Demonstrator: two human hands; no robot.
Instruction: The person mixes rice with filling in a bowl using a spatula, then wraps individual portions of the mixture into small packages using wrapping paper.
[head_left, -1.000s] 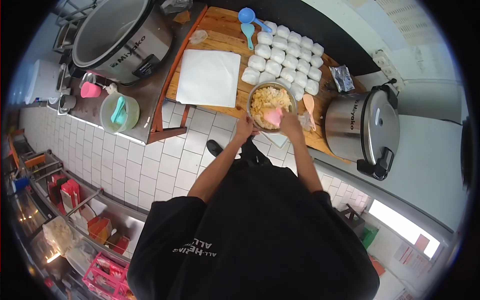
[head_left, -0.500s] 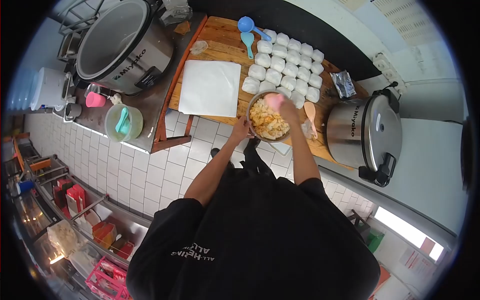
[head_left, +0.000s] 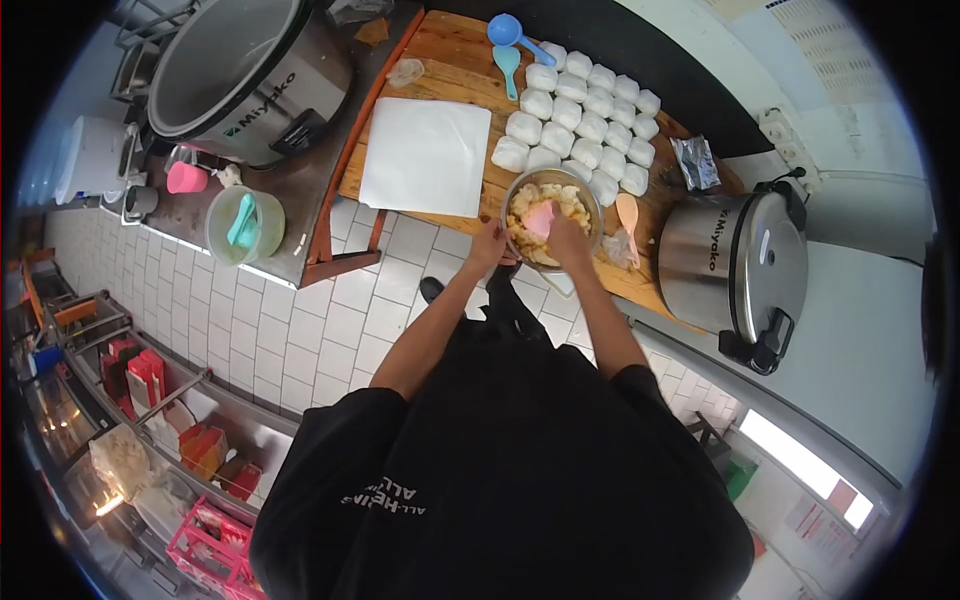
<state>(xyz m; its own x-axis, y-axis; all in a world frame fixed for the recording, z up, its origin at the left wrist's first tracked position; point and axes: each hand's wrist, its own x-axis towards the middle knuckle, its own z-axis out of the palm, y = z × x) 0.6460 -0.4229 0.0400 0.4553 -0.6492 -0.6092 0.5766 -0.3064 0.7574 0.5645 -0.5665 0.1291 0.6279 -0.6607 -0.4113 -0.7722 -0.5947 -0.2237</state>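
Observation:
A round metal bowl (head_left: 597,215) of rice mixed with brownish-orange seasoning (head_left: 553,197) stands at the front edge of the wooden table. My left hand (head_left: 488,247) grips the bowl's left rim. In the closed fingers of my right hand (head_left: 570,245) is a pink rice paddle (head_left: 540,218), its blade down in the rice; its handle is hidden by the hand. Just behind the bowl, white wrapped portions (head_left: 577,115) sit in rows. A peach rice paddle (head_left: 628,215) lies right of the bowl, by a crumpled clear plastic bag (head_left: 618,248).
White paper sheets (head_left: 425,155) lie left of the bowl. A blue ladle (head_left: 507,31) and a turquoise paddle (head_left: 507,68) lie farther back. A closed rice cooker (head_left: 705,255) stands right; an open one (head_left: 260,110) and a tub (head_left: 265,235) holding a turquoise scoop stand left.
My right hand has brought the pink paddle from above the bowl's back right down into the rice, nearer me. My left hand stays on the rim. The camera view has shifted slightly.

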